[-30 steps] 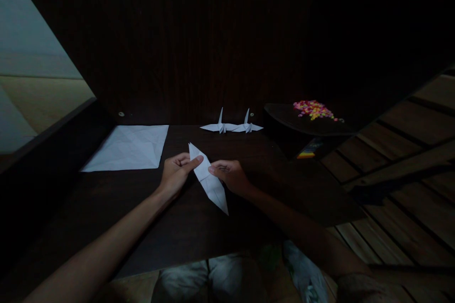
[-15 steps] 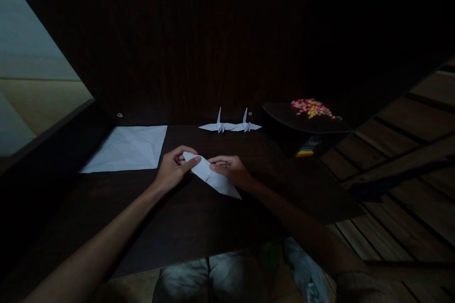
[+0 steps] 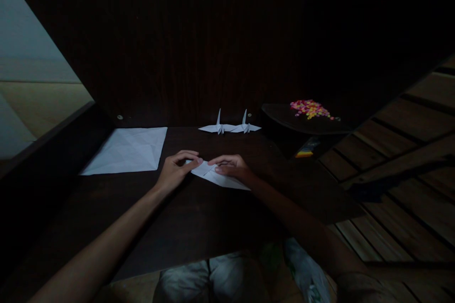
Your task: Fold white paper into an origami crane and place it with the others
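A folded piece of white paper (image 3: 222,180), long and pointed with a crease or slit near its middle, is between my two hands above the dark table. My left hand (image 3: 177,166) pinches its left end with the thumb on top. On the right part lies the thumb of my right hand (image 3: 232,168), its fingers curled over and behind the far edge. Beyond my hands stand two folded white paper cranes (image 3: 231,128), side by side against the back panel. To the left a creased white paper sheet (image 3: 126,150) lies flat.
A small dark shelf (image 3: 277,112) at the right bears a heap of colourful small pieces (image 3: 310,109). Under it sits a yellow-edged item (image 3: 304,154). A dark side board (image 3: 46,144) bounds the table on the left. A plastic bag (image 3: 307,270) is below the front edge.
The folded paper has tilted flatter and swung closer to level, its right tip moving up and right. My right hand has shifted slightly to the right with it.
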### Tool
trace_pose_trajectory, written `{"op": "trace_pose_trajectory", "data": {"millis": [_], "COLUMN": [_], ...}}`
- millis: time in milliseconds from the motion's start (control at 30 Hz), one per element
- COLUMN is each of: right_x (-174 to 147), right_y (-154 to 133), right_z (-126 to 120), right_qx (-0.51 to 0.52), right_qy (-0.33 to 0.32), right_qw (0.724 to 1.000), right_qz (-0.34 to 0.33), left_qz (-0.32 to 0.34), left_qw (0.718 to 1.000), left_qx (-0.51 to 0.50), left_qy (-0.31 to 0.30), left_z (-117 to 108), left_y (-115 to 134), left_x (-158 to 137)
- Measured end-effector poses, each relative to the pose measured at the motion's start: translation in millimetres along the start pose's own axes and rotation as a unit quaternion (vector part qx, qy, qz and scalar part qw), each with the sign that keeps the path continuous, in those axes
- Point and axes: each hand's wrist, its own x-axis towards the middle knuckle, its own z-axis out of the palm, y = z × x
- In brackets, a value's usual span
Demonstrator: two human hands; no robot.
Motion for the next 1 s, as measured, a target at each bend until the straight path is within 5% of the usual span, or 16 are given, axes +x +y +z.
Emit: {"op": "trace_pose_trajectory", "data": {"millis": [100, 233, 400, 500, 633, 1000], "right_x": [3.2, 5.6, 2.9, 2.5, 5.9, 6.1], "right_y": [1.6, -0.6, -9.4, -7.9, 1.7, 1.6], "right_z": [0.9, 2.4, 4.5, 7.1, 8.8, 13.1], "right_qx": [0.072, 0.159, 0.221, 0.173, 0.047, -0.003], "right_qy": [0.005, 0.019, -0.003, 0.009, 0.108, 0.099], "right_qw": [0.997, 0.987, 0.975, 0.985, 0.993, 0.995], "right_qz": [0.017, 0.010, 0.040, 0.020, -0.008, -0.032], "left_qz": [0.070, 0.086, 0.081, -0.005, -0.081, -0.098], "left_qw": [0.993, 0.989, 0.992, 0.996, 0.986, 0.982], "left_qx": [0.089, 0.079, 0.075, -0.001, -0.073, -0.069], "left_qy": [-0.019, -0.088, -0.067, -0.090, -0.125, -0.144], "left_z": [-1.7, -2.1, -1.4, -1.1, 1.5, 10.2], "left_y": [9.4, 18.6, 18.5, 16.4, 15.2, 19.4], "left_x": [-3.7, -9.3, -11.3, -10.0, -9.2, -14.6]}}
